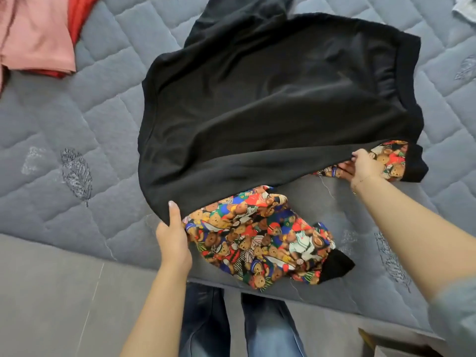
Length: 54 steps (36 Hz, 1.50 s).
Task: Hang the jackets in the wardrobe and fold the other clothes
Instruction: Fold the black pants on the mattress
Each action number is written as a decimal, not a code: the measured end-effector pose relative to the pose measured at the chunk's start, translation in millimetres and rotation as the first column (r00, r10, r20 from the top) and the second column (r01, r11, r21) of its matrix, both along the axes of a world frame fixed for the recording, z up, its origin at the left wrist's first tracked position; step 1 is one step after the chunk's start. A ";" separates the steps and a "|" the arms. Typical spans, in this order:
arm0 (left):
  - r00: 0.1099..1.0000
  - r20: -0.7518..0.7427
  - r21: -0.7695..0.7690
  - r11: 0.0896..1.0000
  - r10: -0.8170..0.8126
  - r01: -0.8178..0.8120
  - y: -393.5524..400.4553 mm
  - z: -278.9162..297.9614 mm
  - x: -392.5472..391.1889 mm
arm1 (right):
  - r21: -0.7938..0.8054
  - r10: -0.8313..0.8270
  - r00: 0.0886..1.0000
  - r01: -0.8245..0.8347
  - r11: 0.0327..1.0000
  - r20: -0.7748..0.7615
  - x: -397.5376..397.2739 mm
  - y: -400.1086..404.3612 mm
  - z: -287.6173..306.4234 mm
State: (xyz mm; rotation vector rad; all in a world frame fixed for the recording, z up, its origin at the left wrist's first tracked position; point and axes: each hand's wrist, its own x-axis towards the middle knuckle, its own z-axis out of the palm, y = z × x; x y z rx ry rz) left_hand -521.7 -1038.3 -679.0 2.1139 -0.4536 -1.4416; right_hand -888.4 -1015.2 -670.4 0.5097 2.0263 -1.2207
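Your left hand [173, 237] and right hand [363, 164] each pinch the near edge of the black sweatshirt [270, 99] spread on the mattress [64, 130]. The teddy-bear sleeve [265, 235] sticks out, so it may bunch inside your fold.

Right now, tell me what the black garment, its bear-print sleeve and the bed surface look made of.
Black garment: matte, soft knit, probably sweatshirt cotton or fleece; it drapes heavily and has a ribbed hem.
Bear-print sleeve: smoother printed woven cloth, perhaps cotton or polyester, with a black ribbed cuff.
Mattress: grey quilted textile; stitched diamond lines and embroidered leaves show.
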 end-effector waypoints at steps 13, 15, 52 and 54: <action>0.994 0.099 -0.149 0.988 -0.036 0.051 36.5 30.3 82.8 | -0.020 -0.367 0.929 0.367 0.930 -0.044 133.9 199.3 3.8; 0.993 0.113 -0.147 0.988 -0.029 0.045 41.7 26.1 93.3 | -0.046 -0.317 0.947 0.319 0.947 0.053 144.3 213.5 -5.2; 0.834 0.245 -0.116 0.839 -0.494 0.531 68.0 19.7 121.8 | 0.005 -0.041 0.998 0.041 0.999 -0.049 197.8 281.2 -19.5; 0.833 0.219 -0.116 0.834 -0.508 0.539 63.6 15.6 117.4 | -0.152 -0.115 0.990 0.127 0.980 0.085 168.6 255.6 -22.1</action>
